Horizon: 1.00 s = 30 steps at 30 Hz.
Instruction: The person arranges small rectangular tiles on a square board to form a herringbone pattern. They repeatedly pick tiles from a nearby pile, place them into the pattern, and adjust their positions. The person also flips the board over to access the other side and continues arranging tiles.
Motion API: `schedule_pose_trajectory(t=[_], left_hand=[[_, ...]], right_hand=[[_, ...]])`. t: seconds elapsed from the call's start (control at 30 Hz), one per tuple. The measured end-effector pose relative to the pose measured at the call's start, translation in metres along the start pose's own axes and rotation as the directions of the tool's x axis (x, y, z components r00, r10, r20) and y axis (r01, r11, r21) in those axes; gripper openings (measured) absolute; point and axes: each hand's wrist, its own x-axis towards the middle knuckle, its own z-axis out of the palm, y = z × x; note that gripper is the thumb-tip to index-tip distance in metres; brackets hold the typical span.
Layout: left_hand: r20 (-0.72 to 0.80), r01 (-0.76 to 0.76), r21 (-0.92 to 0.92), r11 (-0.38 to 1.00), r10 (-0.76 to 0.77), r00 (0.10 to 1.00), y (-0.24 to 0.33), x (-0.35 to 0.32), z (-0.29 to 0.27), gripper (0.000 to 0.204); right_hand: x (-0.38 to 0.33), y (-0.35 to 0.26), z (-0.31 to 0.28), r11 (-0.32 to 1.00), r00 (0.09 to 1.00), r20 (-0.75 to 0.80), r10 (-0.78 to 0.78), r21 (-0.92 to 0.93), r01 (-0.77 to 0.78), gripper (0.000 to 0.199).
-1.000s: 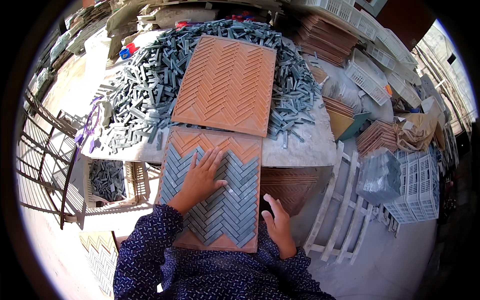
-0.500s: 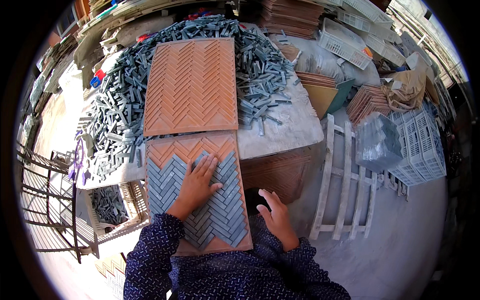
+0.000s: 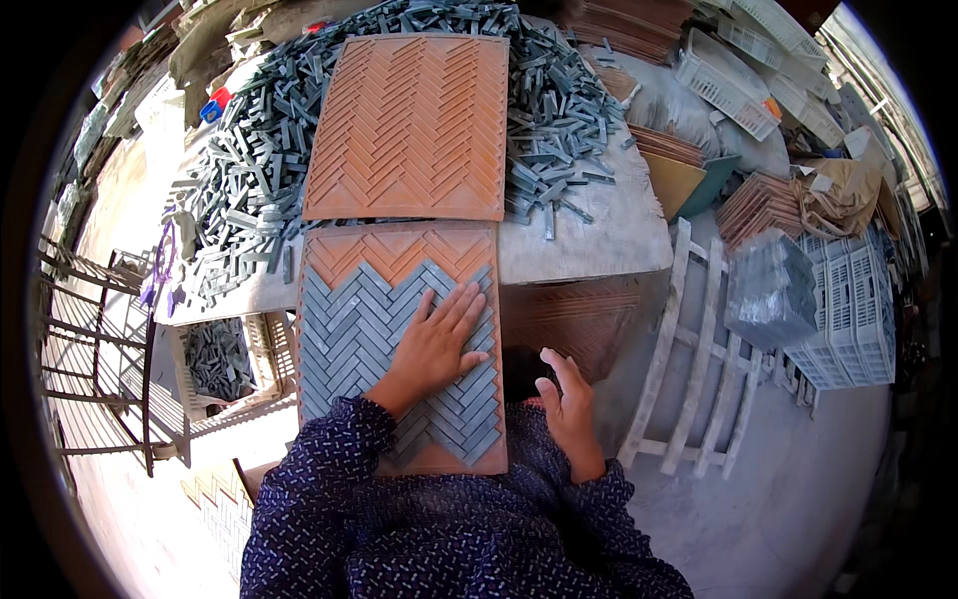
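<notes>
A terracotta herringbone mould tray (image 3: 399, 349) lies at the near edge of the bench (image 3: 609, 225), its near end overhanging toward the person, most of its grooves already filled with grey stone strips (image 3: 359, 319) while the far zigzag rows stand bare and orange; the left hand (image 3: 436, 344) rests flat on the laid strips, fingers (image 3: 461, 304) spread and straight, gripping nothing, a pose that looks meant to press the pieces level in their grooves; the right hand (image 3: 567, 404) hovers just off the tray's right edge, fingers loosely curled and empty, near enough to steady the tray though not touching it as far as can be told; a second, empty herringbone tray (image 3: 409, 125) sits just beyond, touching the first end to end, seemingly next in line; loose grey strips (image 3: 559, 110) are heaped around it on the far bench within easy reach; a slatted crate (image 3: 225, 354) of more strips stands to the left below the bench; white plastic baskets (image 3: 848, 309) and stacked orange trays (image 3: 758, 205) crowd the floor at right.
</notes>
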Motion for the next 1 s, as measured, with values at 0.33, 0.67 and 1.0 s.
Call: schedule_pose_trajectory(t=[0.33,0.67,1.0], left_hand=[[0.064,-0.094,-0.026,0.995,0.095,0.993,0.045,-0.061,0.005,0.083],[0.113,-0.118,-0.241,0.963,0.148,0.982,0.063,-0.118,0.015,0.078],[-0.086,0.519,-0.090,0.850,-0.525,0.846,-0.020,-0.196,-0.010,0.077]], right_hand=[[-0.007,-0.002,-0.003,1.000,1.000,-0.011,-0.006,-0.002,0.006,0.034],[-0.014,-0.001,-0.005,0.999,0.998,0.045,0.032,0.006,-0.033,0.034],[-0.004,-0.014,0.005,0.998,0.994,0.107,0.013,-0.055,-0.007,0.033]])
